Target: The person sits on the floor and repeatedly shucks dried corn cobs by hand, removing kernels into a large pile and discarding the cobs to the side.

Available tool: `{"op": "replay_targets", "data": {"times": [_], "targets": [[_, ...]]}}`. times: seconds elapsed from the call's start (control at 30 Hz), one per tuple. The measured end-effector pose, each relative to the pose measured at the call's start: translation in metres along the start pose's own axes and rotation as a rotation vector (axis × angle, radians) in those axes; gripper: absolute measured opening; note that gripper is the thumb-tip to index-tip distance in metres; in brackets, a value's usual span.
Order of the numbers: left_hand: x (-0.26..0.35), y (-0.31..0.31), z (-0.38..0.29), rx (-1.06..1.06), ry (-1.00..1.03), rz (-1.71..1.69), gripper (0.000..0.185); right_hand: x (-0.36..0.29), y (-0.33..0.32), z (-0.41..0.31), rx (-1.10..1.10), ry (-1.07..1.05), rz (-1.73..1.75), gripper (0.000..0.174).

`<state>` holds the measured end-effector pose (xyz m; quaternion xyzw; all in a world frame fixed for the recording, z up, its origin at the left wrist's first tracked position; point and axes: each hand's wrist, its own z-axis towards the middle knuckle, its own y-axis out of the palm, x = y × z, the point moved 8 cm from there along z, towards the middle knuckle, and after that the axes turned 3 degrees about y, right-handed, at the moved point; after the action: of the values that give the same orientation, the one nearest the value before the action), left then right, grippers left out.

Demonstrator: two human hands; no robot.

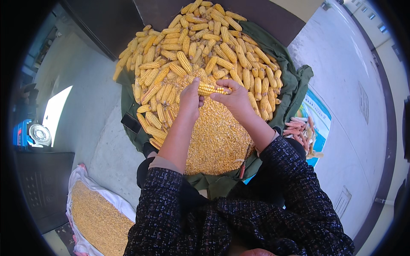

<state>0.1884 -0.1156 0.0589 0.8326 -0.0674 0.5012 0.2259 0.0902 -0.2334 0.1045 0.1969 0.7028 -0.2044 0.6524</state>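
An ear of dried corn [209,90] lies level between my hands, some of its rows of kernels gone. My left hand [191,97] is closed around its left end. At the right end, my right hand [233,96] pinches it between thumb and fingers. Loose yellow kernels [217,137] form a broad heap below my hands. Behind them rises a pile of whole corn ears [205,38], all on a green cloth [293,86]. Near the heap's front right edge rests a thin tool with a red handle [242,171], possibly a screwdriver.
A dark phone [130,123] lies on the cloth's left edge. Bare reddish cobs [299,132] are piled on a printed sack [320,110] at right. A white sack [78,174] holding kernels stands at lower left. Dark panels [105,25] border the pile at the back.
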Motion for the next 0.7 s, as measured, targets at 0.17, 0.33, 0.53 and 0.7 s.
{"op": "replay_targets", "data": {"times": [0.17, 0.33, 0.53, 0.7], "targets": [[-0.003, 0.014, -0.012, -0.055, -0.073, -0.028, 0.032, 0.004, -0.011, 0.007, 0.088, 0.154, 0.434, 0.030], [-0.006, 0.017, -0.017, -0.091, -0.123, 0.111, 0.040, 0.003, -0.015, 0.014, 0.054, 0.166, 0.354, 0.029], [0.001, 0.015, -0.006, -0.182, 0.061, 0.307, 0.061, -0.010, -0.005, 0.008, 0.015, 0.127, 0.292, 0.031], [0.007, 0.058, -0.036, -0.409, 0.388, 0.396, 0.057, 0.006, 0.001, 0.008, 0.020, 0.185, 0.468, 0.033]]}}
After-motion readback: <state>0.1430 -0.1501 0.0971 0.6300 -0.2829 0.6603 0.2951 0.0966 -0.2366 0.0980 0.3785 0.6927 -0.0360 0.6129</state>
